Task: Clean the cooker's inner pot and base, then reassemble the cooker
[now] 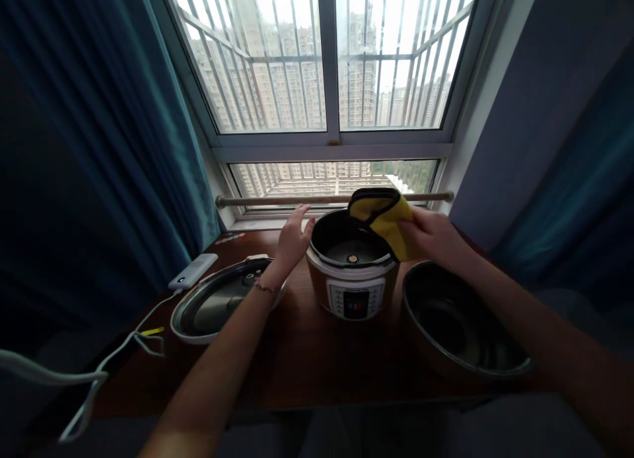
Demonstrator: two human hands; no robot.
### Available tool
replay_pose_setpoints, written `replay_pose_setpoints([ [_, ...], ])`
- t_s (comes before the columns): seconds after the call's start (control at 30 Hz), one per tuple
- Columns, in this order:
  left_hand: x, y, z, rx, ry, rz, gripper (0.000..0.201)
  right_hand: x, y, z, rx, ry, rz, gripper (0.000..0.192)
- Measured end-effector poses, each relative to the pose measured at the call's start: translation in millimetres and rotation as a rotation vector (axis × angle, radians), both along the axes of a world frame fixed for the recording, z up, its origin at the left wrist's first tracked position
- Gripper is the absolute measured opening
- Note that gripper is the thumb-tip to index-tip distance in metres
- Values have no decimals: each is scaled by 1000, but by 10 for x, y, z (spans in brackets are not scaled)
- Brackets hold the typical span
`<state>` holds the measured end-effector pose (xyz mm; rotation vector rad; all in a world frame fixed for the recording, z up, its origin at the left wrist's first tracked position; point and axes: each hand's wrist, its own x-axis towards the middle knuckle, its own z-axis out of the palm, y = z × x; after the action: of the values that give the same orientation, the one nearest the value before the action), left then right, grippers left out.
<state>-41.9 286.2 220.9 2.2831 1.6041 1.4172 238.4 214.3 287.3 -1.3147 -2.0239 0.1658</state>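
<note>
An electric pressure cooker [352, 292] stands open in the middle of a wooden table [307, 359], its inside bare down to the heating plate. My left hand [293, 237] rests flat against the cooker's left rim, fingers spread. My right hand [432, 237] grips a yellow cloth [385, 222] with a dark edge, held over the cooker's right rim. The cooker's lid [218, 303] lies upside down on the table to the left. The metal inner pot [458, 323] sits on the table to the right, under my right forearm.
A white power bank [193, 271] lies at the table's left back corner, with a white cable [94, 379] trailing off the left edge. A wooden rod [297, 199] runs along the barred window behind. Dark teal curtains [123, 134] hang on both sides.
</note>
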Motion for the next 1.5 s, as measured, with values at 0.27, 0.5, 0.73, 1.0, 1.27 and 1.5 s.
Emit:
replay_pose_setpoints([
  [0.27, 585, -1877, -943, -605, -294, -159, 52, -537, -1528, -1449, 106, 290, -234, 36],
  [0.5, 522, -2082, -2218, -869, -550, 38, 62, -1063, -1176, -2906, -454, -91, -30, 56],
  [0.73, 358, -1923, -2117, -544, -214, 252, 52, -868, -1287, -2413, -462, 57, 24, 55],
  [1.0, 985, -1941, -1498, -346, -71, 11, 22, 1570, -1494, -1759, 56, 161, -880, 46],
  [1.27, 1705, -1316, -1301, -755, -469, -423, 26, 2554, -873, -2269, -445, 445, -780, 51],
  [1.5, 1893, -1108, -1526, -1027, -793, -500, 12, 2367, -909, -2418, -335, 551, -889, 50],
])
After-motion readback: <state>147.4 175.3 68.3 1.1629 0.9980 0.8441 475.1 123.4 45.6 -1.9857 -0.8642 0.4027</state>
